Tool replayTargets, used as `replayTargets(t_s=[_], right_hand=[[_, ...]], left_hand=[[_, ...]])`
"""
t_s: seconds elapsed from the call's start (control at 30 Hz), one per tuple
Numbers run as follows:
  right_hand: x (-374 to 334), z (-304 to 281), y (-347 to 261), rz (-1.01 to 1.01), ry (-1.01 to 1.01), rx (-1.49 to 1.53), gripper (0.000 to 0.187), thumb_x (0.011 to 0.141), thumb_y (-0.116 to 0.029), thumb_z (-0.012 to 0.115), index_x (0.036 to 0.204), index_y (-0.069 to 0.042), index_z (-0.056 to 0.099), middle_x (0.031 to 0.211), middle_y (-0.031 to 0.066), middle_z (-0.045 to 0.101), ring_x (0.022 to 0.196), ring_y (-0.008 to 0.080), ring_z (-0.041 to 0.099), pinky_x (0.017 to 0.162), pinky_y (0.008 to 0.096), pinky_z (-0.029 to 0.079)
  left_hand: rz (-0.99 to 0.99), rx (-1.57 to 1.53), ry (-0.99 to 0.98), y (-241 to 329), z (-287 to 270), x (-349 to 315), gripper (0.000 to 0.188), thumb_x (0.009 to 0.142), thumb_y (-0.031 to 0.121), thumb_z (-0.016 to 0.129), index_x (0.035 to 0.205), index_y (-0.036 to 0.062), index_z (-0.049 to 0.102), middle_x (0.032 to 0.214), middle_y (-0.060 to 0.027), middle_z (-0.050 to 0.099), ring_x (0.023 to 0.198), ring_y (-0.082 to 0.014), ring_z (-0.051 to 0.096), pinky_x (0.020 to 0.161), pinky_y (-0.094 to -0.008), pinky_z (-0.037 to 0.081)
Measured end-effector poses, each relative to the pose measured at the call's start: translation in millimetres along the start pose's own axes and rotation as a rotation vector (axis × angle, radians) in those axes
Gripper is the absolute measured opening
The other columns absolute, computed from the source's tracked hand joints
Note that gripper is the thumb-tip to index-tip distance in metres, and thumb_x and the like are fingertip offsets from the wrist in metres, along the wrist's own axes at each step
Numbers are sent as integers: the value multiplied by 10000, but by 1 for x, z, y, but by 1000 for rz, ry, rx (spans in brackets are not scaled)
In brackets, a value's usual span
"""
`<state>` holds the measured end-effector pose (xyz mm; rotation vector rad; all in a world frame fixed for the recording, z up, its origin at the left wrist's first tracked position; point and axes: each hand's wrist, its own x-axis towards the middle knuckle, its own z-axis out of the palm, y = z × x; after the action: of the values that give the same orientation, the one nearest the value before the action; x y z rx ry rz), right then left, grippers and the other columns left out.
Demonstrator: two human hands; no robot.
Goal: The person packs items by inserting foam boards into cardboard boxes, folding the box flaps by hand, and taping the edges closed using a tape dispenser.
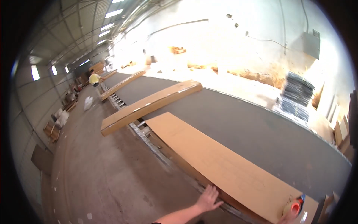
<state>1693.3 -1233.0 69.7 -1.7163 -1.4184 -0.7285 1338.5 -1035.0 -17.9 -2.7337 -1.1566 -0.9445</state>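
Note:
My left hand (209, 199) rests with fingers spread on the near edge of a long flat cardboard box (223, 168) lying across a wide grey conveyor belt (253, 123). My right hand (289, 215) is at the lower edge of the picture, closed around an orange-red tape dispenser (296, 206) that sits on the box's near right corner. Only part of that hand shows.
Two more long cardboard boxes (151, 105) (121, 85) lie across the belt farther along. A metal rail with rollers (149, 140) runs beside the belt. A person in a yellow top (94, 78) stands far off on the left. A dark stack of sheets (296, 95) stands at the right.

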Motion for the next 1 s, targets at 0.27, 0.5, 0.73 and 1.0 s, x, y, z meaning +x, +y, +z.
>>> replayTargets(t_s=[0.27,0.5,0.73,1.0], right_hand=[[-53,80,-150,-90,-564,-17,504,815,-166,680,1251,60,563,1217,254,600,1185,438,547,1053,553,413],[-55,157,-142,1,-788,-81,184,787,-279,700,756,-110,636,654,110,649,580,313,651,514,434,540],[-5,144,-183,145,-1125,-11,139,821,-190,593,807,-77,673,703,164,660,618,367,649,567,518,526],[0,200,-256,-6,-1218,-133,264,851,-205,565,1073,-71,618,890,123,658,810,309,648,683,455,507]], left_hand=[[154,-20,-159,-54,-1,13,369,761,303,726,1025,55,653,1212,-168,626,1180,-327,569,1042,-460,398],[222,-111,-272,-100,29,-1,374,792,239,635,1126,75,654,1219,-143,633,1190,-291,565,1025,-432,423],[279,-105,-210,-117,36,-1,182,661,219,661,841,193,656,658,10,563,608,-193,589,521,-356,458],[350,-228,-533,-209,71,-14,232,727,261,630,944,200,686,785,-44,682,666,-283,660,513,-416,501]])
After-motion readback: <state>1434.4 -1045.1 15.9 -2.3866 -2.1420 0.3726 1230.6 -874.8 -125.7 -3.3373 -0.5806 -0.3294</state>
